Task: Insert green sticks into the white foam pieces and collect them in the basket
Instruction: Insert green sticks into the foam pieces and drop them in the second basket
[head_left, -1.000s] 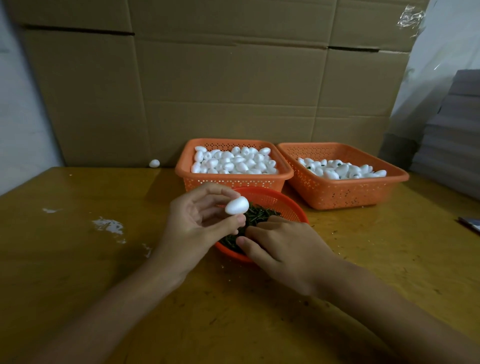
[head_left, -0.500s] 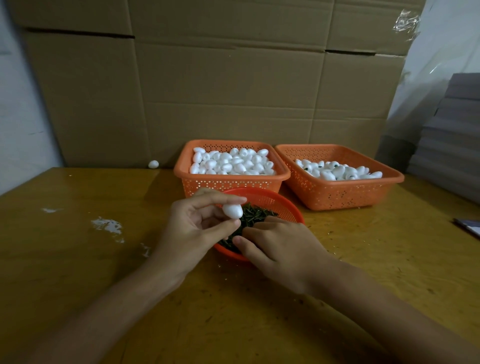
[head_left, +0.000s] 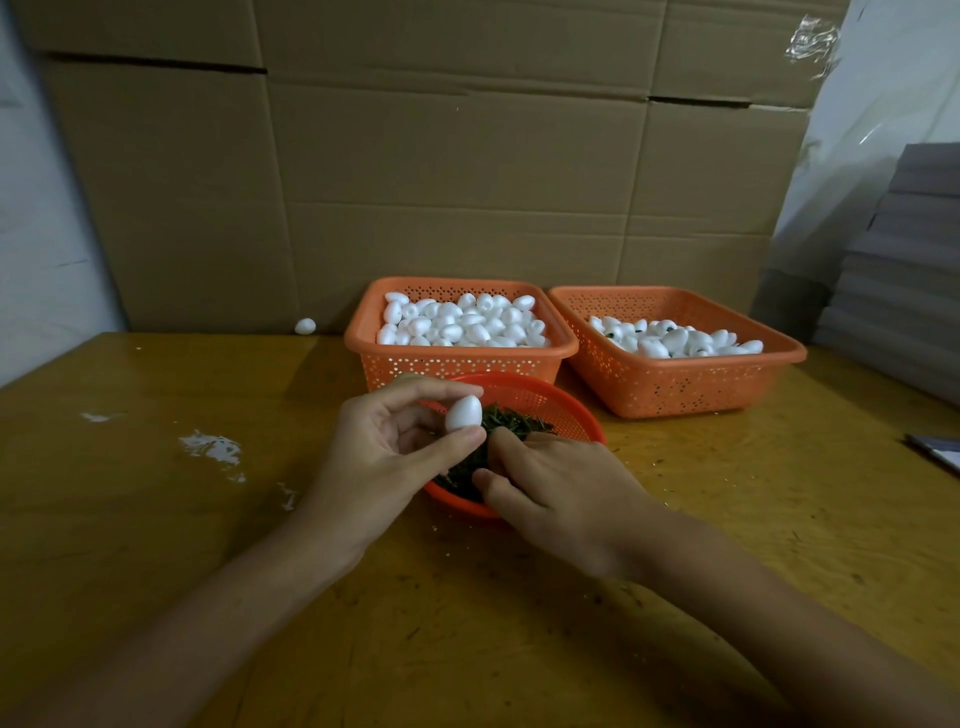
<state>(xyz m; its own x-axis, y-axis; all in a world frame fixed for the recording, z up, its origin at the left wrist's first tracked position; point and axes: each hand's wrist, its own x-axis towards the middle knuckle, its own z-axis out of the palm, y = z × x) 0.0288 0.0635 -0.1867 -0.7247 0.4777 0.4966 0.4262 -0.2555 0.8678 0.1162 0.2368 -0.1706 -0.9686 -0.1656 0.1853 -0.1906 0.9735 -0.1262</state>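
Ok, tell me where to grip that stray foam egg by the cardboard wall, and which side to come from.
Pinch the stray foam egg across its narrow middle, thumb and forefinger on opposite flanks, coming from above and the front. It seems to lie on its side at the far edge of the table, with the cardboard wall right behind it, so the back looks closed off.

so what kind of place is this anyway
Probably a small piecework or craft-assembly bench, though that is a guess. One orange basket is full of white foam pieces, a second basket is partly filled, a round basket holds green sticks, and flattened cardboard boxes stand behind the worn wooden table.
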